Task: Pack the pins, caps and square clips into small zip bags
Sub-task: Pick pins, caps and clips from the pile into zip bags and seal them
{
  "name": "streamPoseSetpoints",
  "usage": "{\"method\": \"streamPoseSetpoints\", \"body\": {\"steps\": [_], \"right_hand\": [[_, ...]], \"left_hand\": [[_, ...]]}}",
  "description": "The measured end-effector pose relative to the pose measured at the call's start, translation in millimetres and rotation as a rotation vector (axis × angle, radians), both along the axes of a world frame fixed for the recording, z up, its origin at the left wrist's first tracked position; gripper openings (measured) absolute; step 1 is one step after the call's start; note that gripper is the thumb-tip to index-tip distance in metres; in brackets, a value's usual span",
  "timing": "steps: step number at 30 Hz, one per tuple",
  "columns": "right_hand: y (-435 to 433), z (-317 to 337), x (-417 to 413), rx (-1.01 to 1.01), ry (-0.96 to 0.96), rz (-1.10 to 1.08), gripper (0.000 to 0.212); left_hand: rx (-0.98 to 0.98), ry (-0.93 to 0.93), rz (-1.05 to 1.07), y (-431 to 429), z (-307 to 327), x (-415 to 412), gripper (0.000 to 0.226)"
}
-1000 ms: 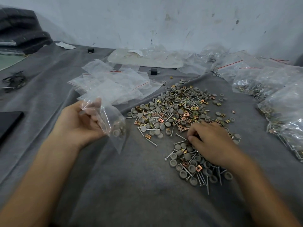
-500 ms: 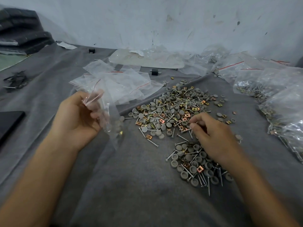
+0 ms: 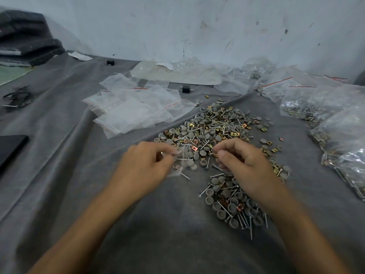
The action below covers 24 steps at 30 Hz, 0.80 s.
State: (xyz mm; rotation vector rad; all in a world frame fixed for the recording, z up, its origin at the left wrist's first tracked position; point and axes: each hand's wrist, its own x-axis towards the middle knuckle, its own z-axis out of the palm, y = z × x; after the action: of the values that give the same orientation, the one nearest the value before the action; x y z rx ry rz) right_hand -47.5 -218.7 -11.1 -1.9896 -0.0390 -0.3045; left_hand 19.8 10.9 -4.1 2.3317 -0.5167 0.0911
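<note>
Left hand (image 3: 146,167) low over the worktop, thumb and fingers pinching a small zip bag (image 3: 182,159) at the near-left edge of the loose parts. Right hand (image 3: 245,165) near it, fingers curled, thumb and forefinger pinching what looks like a square clip (image 3: 215,154). Mixed pile of pins, caps and clips (image 3: 215,129) centre to near right on grey cloth (image 3: 59,175). Empty bags (image 3: 134,111) far left, filled bags (image 3: 335,123) right. Scuffed white wall (image 3: 197,26) behind.

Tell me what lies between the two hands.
In the head view, between the left hand and right hand lie loose grey caps, a pin and the small zip bag the left hand pinches.
</note>
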Motion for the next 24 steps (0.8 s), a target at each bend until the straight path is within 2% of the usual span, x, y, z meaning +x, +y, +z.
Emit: {"method": "streamPoseSetpoints", "body": {"steps": [4, 9, 12, 15, 19, 24], "right_hand": [[23.2, -1.0, -2.8, 0.151, -0.025, 0.094, 0.017], [35.7, -5.0, -2.3, 0.125, -0.011, 0.155, 0.015], [29.9, -2.0, -3.4, 0.106, -0.021, 0.110, 0.017], [16.8, -1.6, -3.9, -0.130, -0.065, 0.031, 0.017], [10.8, -5.9, -7.1, -0.534, 0.032, 0.137, 0.012], [7.2, -6.7, -7.6, -0.693, 0.099, 0.155, 0.009]], "left_hand": [[-0.094, 0.112, -0.071, -7.3, -5.5, -5.0, 0.019], [-0.231, 0.187, -0.129, -9.4, -4.3, -7.0, 0.021], [-0.281, 0.188, -0.098, -6.3, -3.0, -3.6, 0.019], [-0.328, 0.185, -0.036, -2.0, -0.6, -0.6, 0.020], [-0.366, 0.206, 0.003, -1.2, 3.1, 0.1, 0.027], [-0.343, 0.189, -0.001, 0.5, 1.1, 0.7, 0.022]]}}
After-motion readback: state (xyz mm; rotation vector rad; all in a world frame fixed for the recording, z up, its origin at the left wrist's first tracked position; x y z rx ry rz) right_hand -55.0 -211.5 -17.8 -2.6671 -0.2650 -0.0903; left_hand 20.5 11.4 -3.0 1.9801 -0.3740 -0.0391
